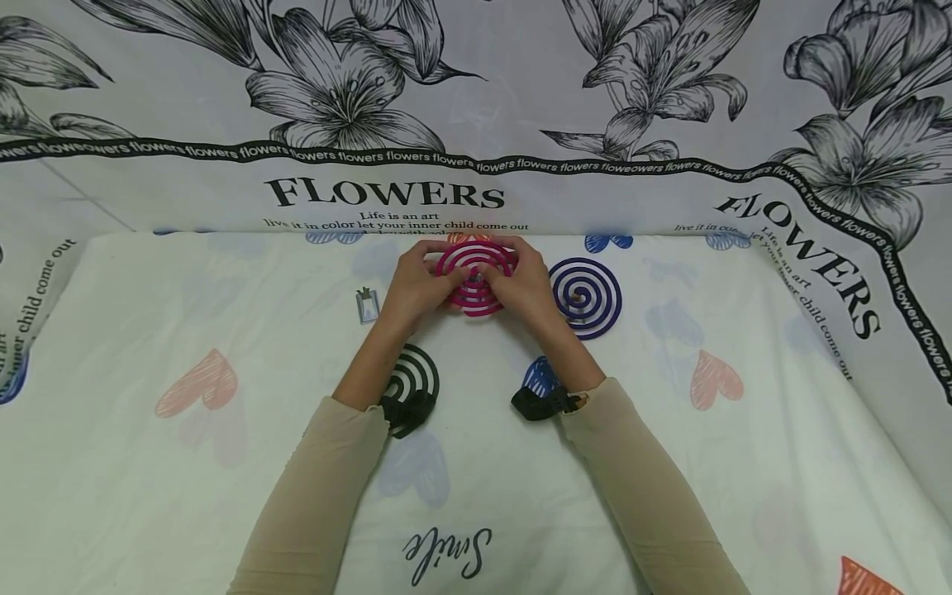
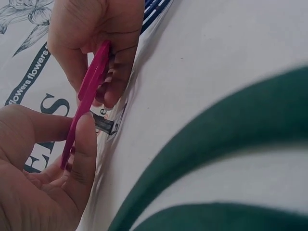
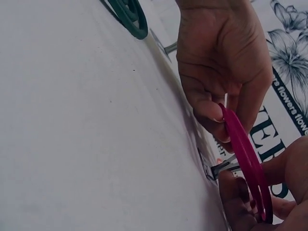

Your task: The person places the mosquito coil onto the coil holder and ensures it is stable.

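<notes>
A pink mosquito coil (image 1: 476, 311) is held between both hands at the far middle of the cloth. My left hand (image 1: 418, 285) pinches its left side, and my right hand (image 1: 526, 283) pinches its right side, thumbs near the centre. Seen edge-on in the left wrist view, the coil (image 2: 86, 98) is tilted upright. A small metal stand (image 2: 104, 125) juts from beside its middle toward the cloth; whether it is fixed in the coil I cannot tell. Right of my right hand lies a dark blue coil (image 1: 617, 299).
Another small metal stand (image 1: 368, 305) lies left of my left hand. A dark green coil (image 1: 435, 373) lies under my left wrist, partly hidden by a black wrist strap (image 1: 409, 411). White cloth (image 1: 297, 463) with printed hearts covers the surface; a flower-printed sheet (image 1: 595, 198) lies beyond.
</notes>
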`<act>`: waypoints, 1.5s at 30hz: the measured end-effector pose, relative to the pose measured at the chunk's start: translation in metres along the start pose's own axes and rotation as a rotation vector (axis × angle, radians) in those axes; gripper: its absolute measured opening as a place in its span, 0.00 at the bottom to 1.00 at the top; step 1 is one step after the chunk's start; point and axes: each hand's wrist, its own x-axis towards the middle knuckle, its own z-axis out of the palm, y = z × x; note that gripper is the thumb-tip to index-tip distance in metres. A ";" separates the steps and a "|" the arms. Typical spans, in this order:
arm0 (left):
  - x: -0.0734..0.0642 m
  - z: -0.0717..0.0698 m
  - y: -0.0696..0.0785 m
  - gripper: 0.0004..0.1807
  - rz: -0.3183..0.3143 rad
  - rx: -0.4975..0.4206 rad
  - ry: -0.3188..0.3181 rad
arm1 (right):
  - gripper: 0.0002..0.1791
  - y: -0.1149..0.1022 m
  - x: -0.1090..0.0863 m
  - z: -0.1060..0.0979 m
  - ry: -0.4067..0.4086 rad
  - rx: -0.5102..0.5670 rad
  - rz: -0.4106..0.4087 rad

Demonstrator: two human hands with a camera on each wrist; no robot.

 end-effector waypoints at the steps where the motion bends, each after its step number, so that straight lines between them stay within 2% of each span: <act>1: 0.000 0.000 0.000 0.31 0.003 0.001 -0.001 | 0.31 0.000 0.000 0.000 0.000 -0.004 0.001; 7: -0.003 -0.001 0.000 0.31 0.028 0.041 0.010 | 0.32 0.000 -0.002 0.001 0.002 -0.076 -0.029; 12: -0.003 -0.001 0.002 0.31 0.066 0.110 0.021 | 0.32 -0.002 -0.005 0.000 0.041 -0.147 -0.100; 17: -0.003 -0.001 0.003 0.31 0.074 0.188 0.020 | 0.31 -0.002 -0.006 0.000 0.062 -0.188 -0.127; 23: -0.004 -0.005 0.006 0.32 0.098 0.237 0.016 | 0.31 -0.004 -0.006 0.000 0.056 -0.191 -0.151; 30: -0.005 -0.008 0.011 0.33 0.093 0.269 -0.013 | 0.31 -0.003 -0.006 0.000 0.050 -0.198 -0.179; 39: -0.009 -0.014 0.015 0.34 0.106 0.304 -0.040 | 0.31 -0.006 -0.008 0.000 0.040 -0.186 -0.267; 45: -0.013 -0.018 0.019 0.36 0.135 0.390 -0.058 | 0.30 -0.014 -0.010 -0.004 0.017 -0.211 -0.300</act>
